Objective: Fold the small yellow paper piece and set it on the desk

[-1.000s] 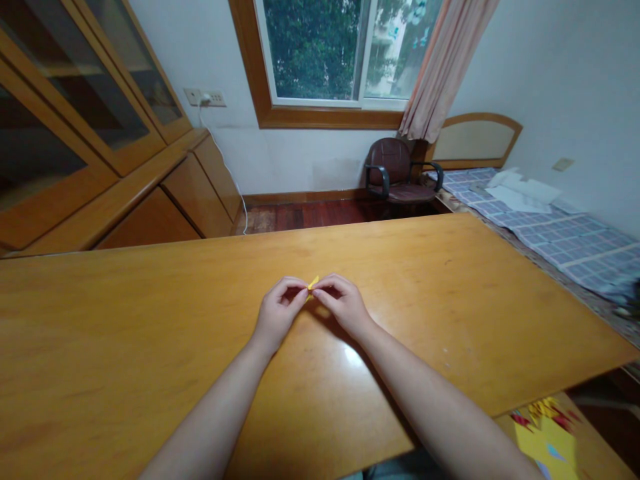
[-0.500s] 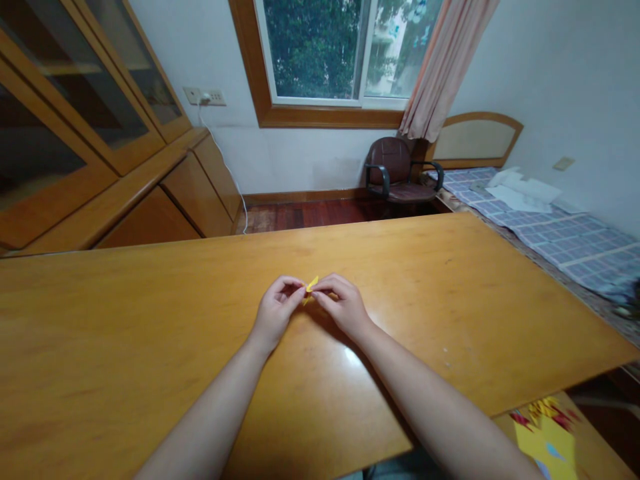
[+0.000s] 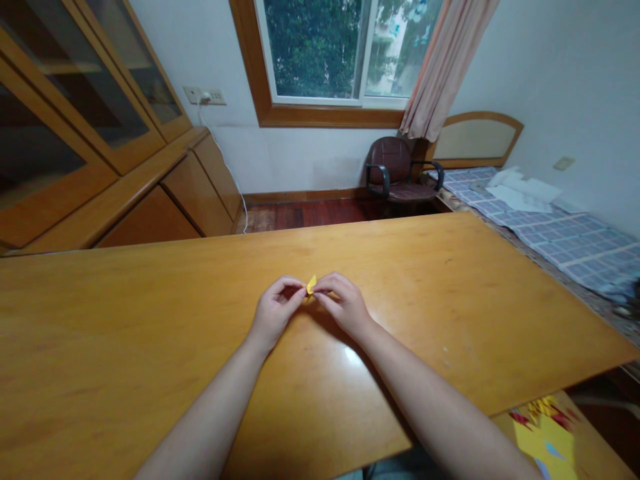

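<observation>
A small folded piece of yellow paper (image 3: 311, 284) is pinched between both hands, above the middle of the wooden table (image 3: 150, 320). My left hand (image 3: 277, 308) grips its left side between thumb and fingertips. From the right, the thumb and fingers of my right hand (image 3: 343, 303) close on the same piece. The fingertips hide much of the paper, so its exact folds do not show.
At the lower right, a lower surface carries a yellow sheet (image 3: 547, 443) and several small yellow and red pieces (image 3: 545, 410). Beyond the table stand a brown armchair (image 3: 395, 170), a bed (image 3: 565, 233) and a wooden cabinet (image 3: 170, 193).
The yellow paper has turned slightly between my fingers and shows a wider face; its lower tip shows less. Both hands have stayed almost in place.
</observation>
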`<state>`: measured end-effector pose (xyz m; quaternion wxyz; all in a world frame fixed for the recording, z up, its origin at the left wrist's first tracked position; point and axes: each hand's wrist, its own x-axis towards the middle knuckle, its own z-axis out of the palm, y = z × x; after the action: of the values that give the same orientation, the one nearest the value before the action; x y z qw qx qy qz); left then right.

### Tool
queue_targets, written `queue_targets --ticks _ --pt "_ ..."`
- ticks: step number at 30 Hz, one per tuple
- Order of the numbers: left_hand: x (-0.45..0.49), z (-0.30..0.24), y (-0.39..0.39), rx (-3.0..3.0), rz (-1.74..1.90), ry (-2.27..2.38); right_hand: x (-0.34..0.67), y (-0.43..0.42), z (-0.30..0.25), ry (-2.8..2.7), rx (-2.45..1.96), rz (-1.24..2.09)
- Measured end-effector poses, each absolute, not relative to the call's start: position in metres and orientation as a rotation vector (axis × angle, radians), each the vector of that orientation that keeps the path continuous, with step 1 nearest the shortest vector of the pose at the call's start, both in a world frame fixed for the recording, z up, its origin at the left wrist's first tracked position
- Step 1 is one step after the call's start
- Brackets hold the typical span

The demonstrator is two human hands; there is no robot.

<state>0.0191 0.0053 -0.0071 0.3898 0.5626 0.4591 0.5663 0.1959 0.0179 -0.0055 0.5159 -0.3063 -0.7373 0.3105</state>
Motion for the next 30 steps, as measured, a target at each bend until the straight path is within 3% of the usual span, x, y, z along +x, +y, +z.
queue_targets --ticks 19,30 --pt "0.0193 -0.0120 0.0040 1.611 1.461 1.107 0.1915 0.0175 -0.0019 -1.628 -0.829 0.839" --pt "0.0235 -0.0046 0.0028 1.328 1.486 1.198 0.1912 0.0168 -0.0048 -1.717 -0.766 0.714"
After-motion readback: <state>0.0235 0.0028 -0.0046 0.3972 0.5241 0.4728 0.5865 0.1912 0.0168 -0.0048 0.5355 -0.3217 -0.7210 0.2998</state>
